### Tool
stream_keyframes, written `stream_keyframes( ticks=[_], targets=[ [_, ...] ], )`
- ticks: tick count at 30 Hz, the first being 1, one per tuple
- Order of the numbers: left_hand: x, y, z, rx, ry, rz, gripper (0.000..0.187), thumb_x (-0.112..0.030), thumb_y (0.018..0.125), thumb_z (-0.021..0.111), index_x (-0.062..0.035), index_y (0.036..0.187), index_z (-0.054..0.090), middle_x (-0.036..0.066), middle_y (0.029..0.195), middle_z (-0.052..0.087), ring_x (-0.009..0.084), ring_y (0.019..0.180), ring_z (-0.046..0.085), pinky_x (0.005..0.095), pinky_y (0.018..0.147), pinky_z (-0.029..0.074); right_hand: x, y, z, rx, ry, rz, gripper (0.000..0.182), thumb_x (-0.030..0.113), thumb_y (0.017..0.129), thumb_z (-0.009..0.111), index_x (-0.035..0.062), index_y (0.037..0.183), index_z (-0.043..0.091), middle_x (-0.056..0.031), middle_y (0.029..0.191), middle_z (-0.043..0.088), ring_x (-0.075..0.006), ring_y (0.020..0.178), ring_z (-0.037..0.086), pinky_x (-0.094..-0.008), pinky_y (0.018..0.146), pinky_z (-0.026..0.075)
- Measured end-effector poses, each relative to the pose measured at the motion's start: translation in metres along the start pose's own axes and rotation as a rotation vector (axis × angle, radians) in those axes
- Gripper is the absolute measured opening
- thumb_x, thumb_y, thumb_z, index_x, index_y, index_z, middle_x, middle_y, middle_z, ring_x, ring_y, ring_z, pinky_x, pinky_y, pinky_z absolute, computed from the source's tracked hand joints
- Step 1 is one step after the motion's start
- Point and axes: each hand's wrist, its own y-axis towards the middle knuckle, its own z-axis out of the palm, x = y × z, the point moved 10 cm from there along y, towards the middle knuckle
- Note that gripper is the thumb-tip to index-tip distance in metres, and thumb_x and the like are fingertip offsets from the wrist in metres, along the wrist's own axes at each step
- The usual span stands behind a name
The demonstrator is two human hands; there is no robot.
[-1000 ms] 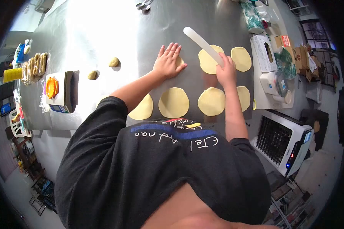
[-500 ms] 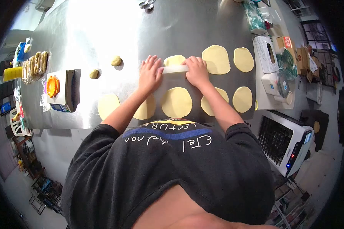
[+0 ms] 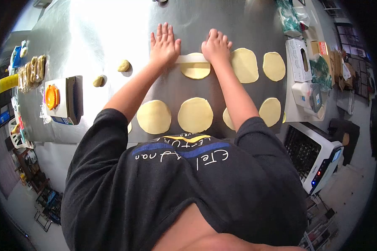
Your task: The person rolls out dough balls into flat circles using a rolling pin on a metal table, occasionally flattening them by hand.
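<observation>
A white rolling pin [image 3: 192, 59] lies across a flat oval of pale dough [image 3: 195, 71] on the metal table. The heel of my left hand [image 3: 165, 47] rests on the pin's left end, its fingers stretched out and spread. My right hand [image 3: 216, 47] covers the other end with its fingers bent, hiding that end. Beside it lies a large rolled dough round [image 3: 244, 65] and a smaller dough round [image 3: 274, 66]. Closer to me are more flat pieces, including a middle dough round [image 3: 195, 114] and a left dough round [image 3: 154, 117]; my forearms partly cover others.
Two small dough balls [image 3: 123, 65] sit left of my hands. Further left stands a scale [image 3: 64, 100] with an orange press mold [image 3: 52, 97] on it, near bagged rolls [image 3: 31, 74]. Boxes [image 3: 298, 60] and a plastic tub [image 3: 308, 96] line the right side, above an air cooler [image 3: 312, 157].
Both hands have pushed the rolling pin away from me over the dough, which now shows longer on my side. My left fingers are straighter. The view has shifted slightly.
</observation>
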Motion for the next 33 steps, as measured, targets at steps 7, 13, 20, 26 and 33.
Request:
stream_keyframes(
  ticks=[7,13,20,26,33],
  targets=[
    [-0.011,-0.057,-0.004,0.114,0.056,0.007,0.058,-0.037,0.096,0.029,-0.0046,0.144,0.030,0.014,0.152,0.023,0.0280,0.143,0.012,0.0510,0.114,0.003,0.016,-0.055,-0.023,-0.166,0.059,-0.177,0.049,0.020,0.080,0.048,0.0108,0.128,0.044,-0.0111,0.124,0.053,-0.0290,0.120,0.046,-0.0511,0.103,0.029],
    [-0.038,-0.116,-0.022,0.067,0.030,0.090,0.054,-0.034,0.094,0.039,-0.0042,0.138,0.040,0.012,0.146,0.037,0.0271,0.138,0.028,0.0524,0.112,0.012,0.006,-0.117,-0.011,-0.096,0.140,-0.278,0.055,0.017,0.080,0.048,0.0083,0.134,0.045,-0.0104,0.140,0.045,-0.0281,0.129,0.041,-0.0491,0.110,0.022],
    [-0.039,-0.117,-0.036,0.064,-0.219,0.266,0.044,-0.007,0.079,0.059,-0.0132,0.122,0.056,0.008,0.111,0.060,0.0308,0.104,0.053,0.0433,0.094,0.041,-0.012,-0.132,-0.023,0.003,0.409,-0.294,0.032,0.006,0.076,0.051,0.0134,0.106,0.062,-0.0094,0.119,0.056,-0.0312,0.105,0.054,-0.0453,0.093,0.041],
    [-0.013,-0.090,-0.028,0.159,-0.415,0.168,0.032,-0.013,0.080,0.060,-0.0109,0.112,0.063,0.012,0.114,0.057,0.0312,0.108,0.051,0.0424,0.095,0.040,0.007,-0.040,-0.017,0.087,0.361,-0.191,0.022,0.007,0.078,0.047,0.0095,0.098,0.056,-0.0115,0.105,0.054,-0.0318,0.105,0.051,-0.0440,0.091,0.040],
    [0.008,-0.048,-0.021,-0.055,-0.069,0.051,0.048,-0.036,0.094,0.042,-0.0070,0.130,0.051,0.015,0.139,0.043,0.0332,0.134,0.032,0.0478,0.112,0.019,0.026,-0.031,-0.017,-0.086,0.103,-0.384,0.045,0.016,0.081,0.047,0.0144,0.126,0.049,-0.0126,0.124,0.051,-0.0291,0.124,0.043,-0.0523,0.106,0.028]
  ],
)
